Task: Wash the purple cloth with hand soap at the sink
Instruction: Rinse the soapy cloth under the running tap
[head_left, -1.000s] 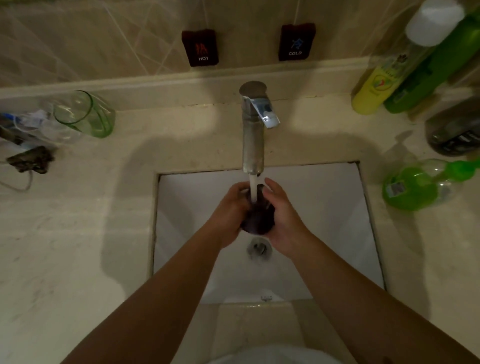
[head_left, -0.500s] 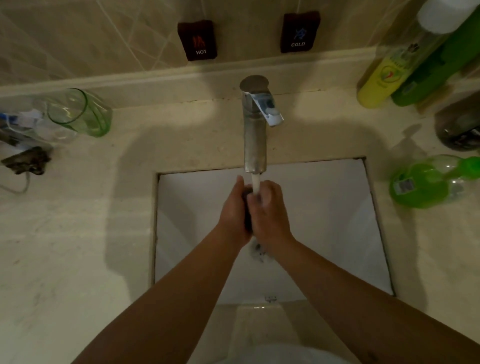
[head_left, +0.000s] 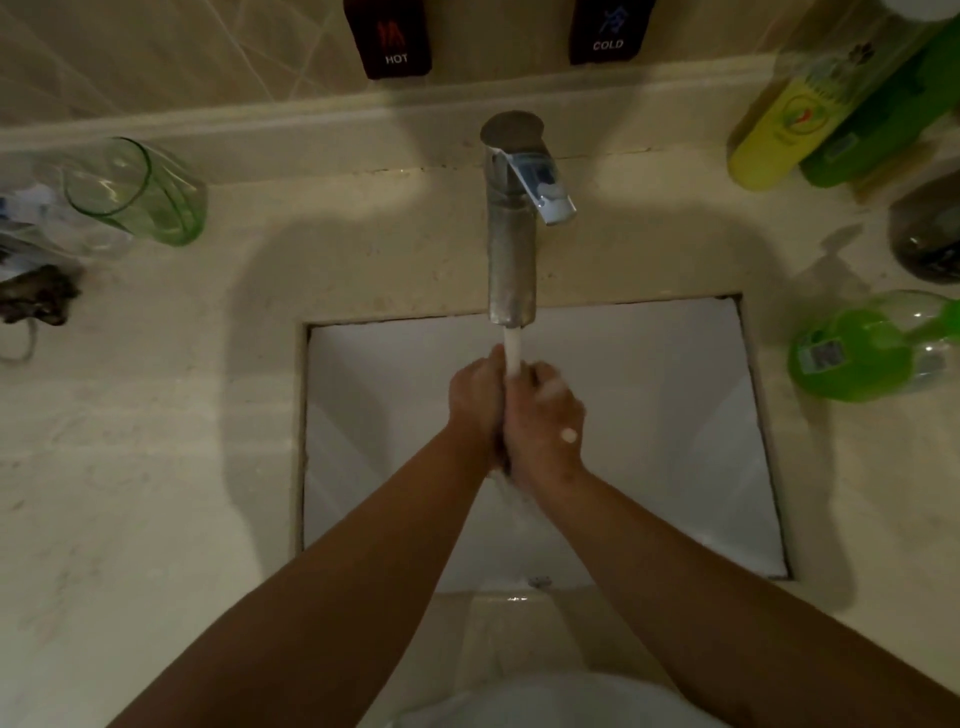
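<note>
Cloth, purple, small and wadded (head_left: 503, 415): almost wholly hidden, showing only as a thin dark seam between the 2 palms, under the running stream and above the white rectangular sink basin (head_left: 675, 415).

Change noted: 1 second ago the hands stood slightly apart, cupping a dark bundle that showed plainly between them; half a second ago they had closed over it; now they are pressed tight palm to palm, and the bundle has all but vanished from sight.

Left hand (head_left: 475, 402): fingers curled inward against the cloth, pressed to the right hand.

Right hand (head_left: 543, 421): fingers wrapped over the cloth from the other side; pale spots on the knuckles and back, likely suds or wet glare.

Tall chrome single-lever tap (head_left: 511, 234): running, a narrow white stream (head_left: 512, 353) landing at the fingertips where the hands meet.

Pale stone counter (head_left: 156, 441), contents: 1 green drinking glass (head_left: 135, 192) at far left; 1 clear pump bottle of green liquid (head_left: 872, 353) lying just right of the basin, probably the hand soap; 1 yellow bottle (head_left: 779, 135) and 1 green bottle (head_left: 883, 119) at the back right corner. HOT (head_left: 395, 39) and COLD (head_left: 608, 31) plaques on the tiled wall.

Assessment: closing from cupping to squeezing suggests the scrub-and-wring stage under water, soap probably already applied. Rinsing looks partway; wringing out and shutting the tap appear to remain.
</note>
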